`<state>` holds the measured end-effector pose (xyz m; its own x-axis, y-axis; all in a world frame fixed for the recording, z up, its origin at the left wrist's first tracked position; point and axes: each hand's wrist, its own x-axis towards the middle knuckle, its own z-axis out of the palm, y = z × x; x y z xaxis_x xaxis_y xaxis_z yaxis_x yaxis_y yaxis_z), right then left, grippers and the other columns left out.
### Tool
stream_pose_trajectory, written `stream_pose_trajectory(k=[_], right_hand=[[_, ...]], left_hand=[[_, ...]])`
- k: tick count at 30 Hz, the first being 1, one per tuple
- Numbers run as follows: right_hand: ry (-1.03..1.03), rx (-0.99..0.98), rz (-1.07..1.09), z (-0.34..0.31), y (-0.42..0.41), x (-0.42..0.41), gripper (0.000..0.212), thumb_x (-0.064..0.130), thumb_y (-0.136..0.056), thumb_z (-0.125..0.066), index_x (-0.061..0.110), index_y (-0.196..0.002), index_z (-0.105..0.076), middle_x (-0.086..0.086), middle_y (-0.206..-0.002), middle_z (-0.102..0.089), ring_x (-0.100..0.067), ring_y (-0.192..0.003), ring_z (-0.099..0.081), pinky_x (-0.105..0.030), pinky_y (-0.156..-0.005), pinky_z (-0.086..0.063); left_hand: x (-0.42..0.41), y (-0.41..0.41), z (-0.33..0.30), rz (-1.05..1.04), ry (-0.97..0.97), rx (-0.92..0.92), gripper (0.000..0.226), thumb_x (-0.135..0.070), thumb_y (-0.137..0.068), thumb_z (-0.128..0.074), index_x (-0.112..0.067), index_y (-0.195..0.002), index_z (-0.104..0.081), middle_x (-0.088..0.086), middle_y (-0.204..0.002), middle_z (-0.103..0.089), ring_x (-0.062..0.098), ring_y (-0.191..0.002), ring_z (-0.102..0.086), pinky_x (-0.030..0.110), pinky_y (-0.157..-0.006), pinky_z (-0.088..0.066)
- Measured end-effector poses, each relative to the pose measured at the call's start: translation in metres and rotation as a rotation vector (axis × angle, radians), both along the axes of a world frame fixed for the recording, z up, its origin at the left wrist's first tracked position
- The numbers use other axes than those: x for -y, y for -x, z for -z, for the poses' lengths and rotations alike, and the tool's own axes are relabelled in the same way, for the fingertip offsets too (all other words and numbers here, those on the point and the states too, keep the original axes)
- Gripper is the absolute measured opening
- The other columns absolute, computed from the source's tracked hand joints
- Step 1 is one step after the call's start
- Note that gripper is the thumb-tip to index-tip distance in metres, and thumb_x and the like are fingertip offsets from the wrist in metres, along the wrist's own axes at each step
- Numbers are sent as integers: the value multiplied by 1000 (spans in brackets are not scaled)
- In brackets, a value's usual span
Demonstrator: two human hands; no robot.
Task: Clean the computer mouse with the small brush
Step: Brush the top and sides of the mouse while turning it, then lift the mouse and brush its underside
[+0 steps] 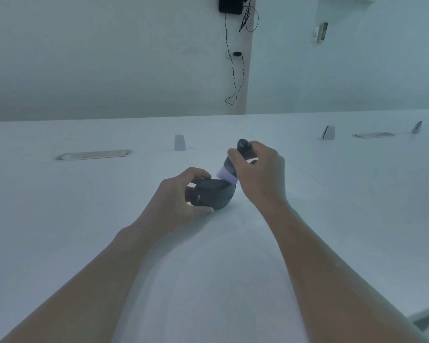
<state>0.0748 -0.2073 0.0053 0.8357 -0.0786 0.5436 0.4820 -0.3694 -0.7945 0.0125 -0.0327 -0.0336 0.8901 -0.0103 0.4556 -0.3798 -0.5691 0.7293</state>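
Observation:
A dark grey computer mouse (214, 195) lies on the white table (208, 268) near the middle of the view. My left hand (176, 199) grips it from the left, fingers curled over its far side and thumb at its near edge. My right hand (258, 174) holds a small brush (229, 169) with a dark handle and pale bristles. The handle points up and away, and the bristles touch the mouse's far right top. Fingers hide much of the brush handle.
Two oval cable grommets (94, 154) (373, 135) are set into the table further back. Small white stands (180, 142) (328, 132) rise beside them. A black box with hanging cables (230, 6) is on the wall behind. The table's right edge shows at the lower right.

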Motion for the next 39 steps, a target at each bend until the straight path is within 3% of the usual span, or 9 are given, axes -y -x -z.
stream_pose_trajectory(k=[5, 10, 13, 17, 21, 25, 33, 36, 39], right_hand=[[46, 18, -215, -1, 14, -15, 19, 32, -92, -73, 17, -80, -72, 14, -73, -70, -10, -57, -61, -11, -54, -42], [2, -52, -40, 2, -1, -2, 22, 31, -92, -71, 17, -76, -65, 15, -72, -67, -2, -62, -58, -8, -57, -39], [-10, -151, 60, 5, -9, 7, 28, 29, -91, -68, 7, -76, -63, 1, -75, -69, -18, -70, -61, -27, -60, -46], [55, -278, 11, 12, -11, 8, 24, 27, -88, -67, 4, -80, -70, -5, -76, -76, -24, -58, -65, -37, -64, -60], [-14, -324, -67, 11, -9, 6, 22, 29, -92, -69, 8, -89, -72, 5, -61, -68, -13, -35, -53, -25, -55, -50], [-160, -374, -178, 12, -11, 2, 20, 31, -91, -71, 11, -87, -73, 7, -51, -58, -16, -38, -50, -35, -64, -51], [-346, -353, -393, 3, -5, -1, 17, 27, -94, -74, 11, -87, -72, -10, -72, -58, -19, -47, -45, -33, -54, -45], [-354, -318, -388, 2, -3, -2, 18, 27, -95, -73, 11, -85, -72, -8, -69, -58, -17, -47, -46, -32, -54, -48], [-286, -316, -289, 6, -7, -2, 19, 30, -94, -73, 13, -86, -74, -1, -61, -61, -16, -46, -51, -34, -60, -55]], left_hand=[[1, 0, 0, 3, -20, 16, 53, -2, -72, -88, -29, -109, -62, -9, -100, -74, 3, -77, -74, 14, -71, -56], [-5, -5, 5, -13, -32, 38, 58, -7, -70, -90, -25, -118, -64, -9, -114, -68, 13, -88, -72, 27, -78, -62], [-6, -8, 7, -20, -70, 49, 59, -12, -71, -91, -26, -121, -63, -12, -120, -61, 11, -96, -68, 30, -81, -60], [-9, -10, 8, -21, -113, 58, 56, -25, -71, -85, -27, -123, -63, -12, -119, -59, 0, -104, -61, 25, -84, -57], [-11, -11, 8, -17, -230, 56, 54, -23, -75, -82, -27, -125, -62, -10, -118, -58, -4, -106, -56, 8, -85, -40], [-13, -11, 9, -7, -233, 34, 53, -14, -79, -83, -31, -124, -61, -10, -117, -54, -3, -105, -54, 3, -81, -38], [-13, -10, 3, -54, -56, 28, 60, -19, -77, -87, -33, -120, -49, -8, -100, -67, 0, -84, -63, 10, -71, -46], [-11, -10, 2, -57, -31, 48, 55, -24, -82, -84, -36, -119, -47, -7, -98, -69, 0, -79, -63, 8, -68, -46], [-9, -7, 2, -74, 37, 65, 42, -28, -92, -73, -36, -124, -47, -4, -96, -68, 8, -75, -62, 15, -65, -50]])
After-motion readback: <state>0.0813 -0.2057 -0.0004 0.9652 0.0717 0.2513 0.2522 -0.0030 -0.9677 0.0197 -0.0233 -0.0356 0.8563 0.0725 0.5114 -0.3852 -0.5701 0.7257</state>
